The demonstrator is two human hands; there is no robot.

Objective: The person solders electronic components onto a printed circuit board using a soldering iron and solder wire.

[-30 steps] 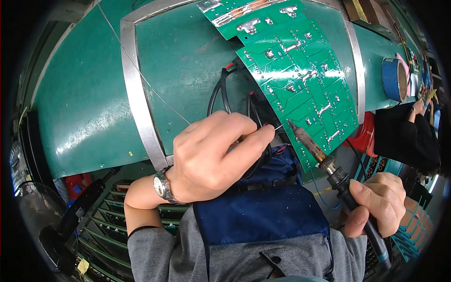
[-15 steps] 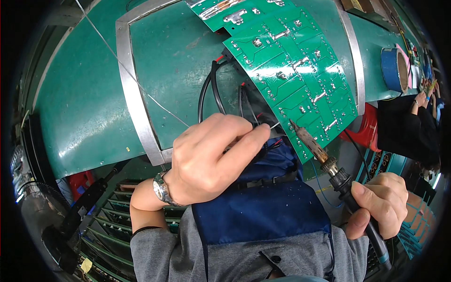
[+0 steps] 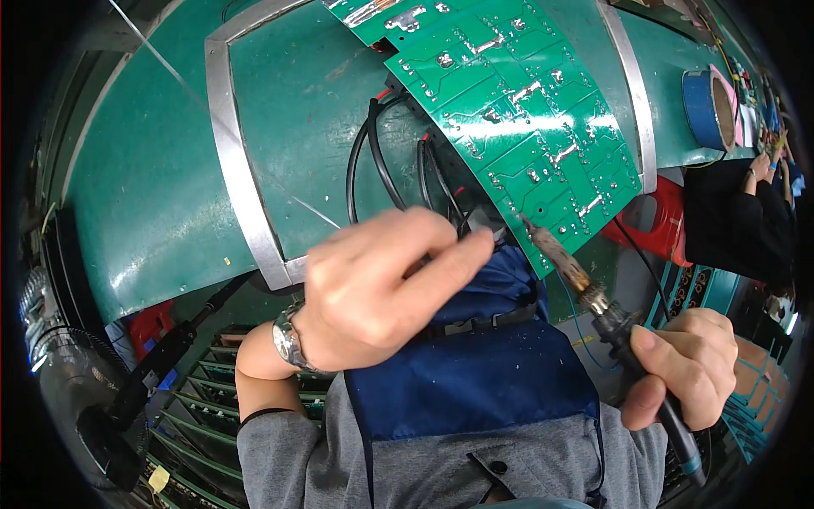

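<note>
A large green circuit board (image 3: 551, 127) with shiny solder joints lies tilted in front of me. My right hand (image 3: 691, 369) is closed round the black handle of a soldering iron (image 3: 623, 339). The iron's dark tip meets or hovers just over the board's near left edge; contact cannot be made out. My left hand (image 3: 381, 284), slightly blurred and wearing a wristwatch (image 3: 288, 339), pinches a thin solder wire (image 3: 318, 213), which trails up to the upper left. The wire's end at the fingertips is not visible. Black cables (image 3: 386, 157) come out from under the board.
Under the board is a green work surface (image 3: 161, 187) with a metal frame (image 3: 233, 153). A blue tape roll (image 3: 708, 110) sits at the right, near a red stool (image 3: 657, 225) and another person's dark-clothed arm (image 3: 738, 212). Racked boards (image 3: 199, 416) stand at the lower left.
The board has shifted slightly left and up in view. My left hand is blurred by motion, and the wire end beyond its fingertips no longer shows. The soldering iron stays nearly in place.
</note>
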